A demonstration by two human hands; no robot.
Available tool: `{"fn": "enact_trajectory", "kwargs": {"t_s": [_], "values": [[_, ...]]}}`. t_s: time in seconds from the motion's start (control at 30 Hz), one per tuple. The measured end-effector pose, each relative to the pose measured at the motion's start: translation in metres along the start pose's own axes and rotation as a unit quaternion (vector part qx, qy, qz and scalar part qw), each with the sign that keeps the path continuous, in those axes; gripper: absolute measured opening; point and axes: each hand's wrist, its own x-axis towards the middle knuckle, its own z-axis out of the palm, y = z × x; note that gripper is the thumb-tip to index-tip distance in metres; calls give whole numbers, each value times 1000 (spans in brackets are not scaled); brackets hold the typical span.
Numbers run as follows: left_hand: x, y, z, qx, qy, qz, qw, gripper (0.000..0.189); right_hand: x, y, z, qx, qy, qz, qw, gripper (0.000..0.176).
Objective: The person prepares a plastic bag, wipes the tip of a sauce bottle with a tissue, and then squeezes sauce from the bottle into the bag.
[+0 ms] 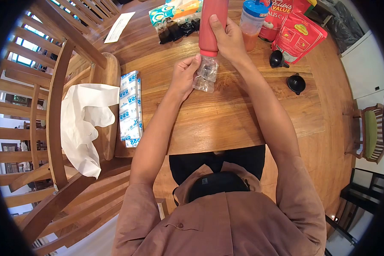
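Observation:
My right hand [232, 40] is wrapped around a red squeeze bottle [209, 32], whose upper part runs out of view at the top. The bottle's red-ringed end points down toward me, right at a small clear plastic bag [205, 81]. Pinched between the thumb and fingers of my left hand [185, 77] is the edge of that bag, just below the ring. What the bag contains, if anything, I cannot tell. Both hands are over the wooden table [226, 119].
Right of the bottle stand a blue-lidded clear bottle [251, 21] and red pouches [298, 36]. Black funnels [296, 84] lie nearer. A tissue pack [175, 13] with black bundles [179, 30] is at the back. At left are a blue-white packet [131, 106] and white bag [78, 128].

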Motion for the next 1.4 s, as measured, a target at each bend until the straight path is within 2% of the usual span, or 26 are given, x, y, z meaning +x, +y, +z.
{"fn": "enact_trajectory", "kwargs": {"t_s": [0.37, 0.67, 0.87, 0.97, 1.2, 1.4], "values": [[1, -1, -4, 12, -3, 11, 1000, 20, -1, 1, 2, 0, 21, 5, 1000, 42], [2, -2, -3, -4, -10, 18, 1000, 18, -6, -11, 6, 11, 3, -19, 1000, 40], [1, -2, -7, -18, -31, 19, 999, 20, -7, -12, 5, -9, -11, -45, 999, 42], [0, -2, -5, -6, -5, 20, 1000, 21, -9, -15, 4, -1, -17, -33, 999, 42], [-2, -1, -6, -2, 2, 22, 1000, 21, -8, -11, 3, 4, 1, -39, 999, 42], [0, -3, -8, -7, -10, 26, 1000, 19, -8, -10, 3, -13, -20, -37, 999, 43]]}}
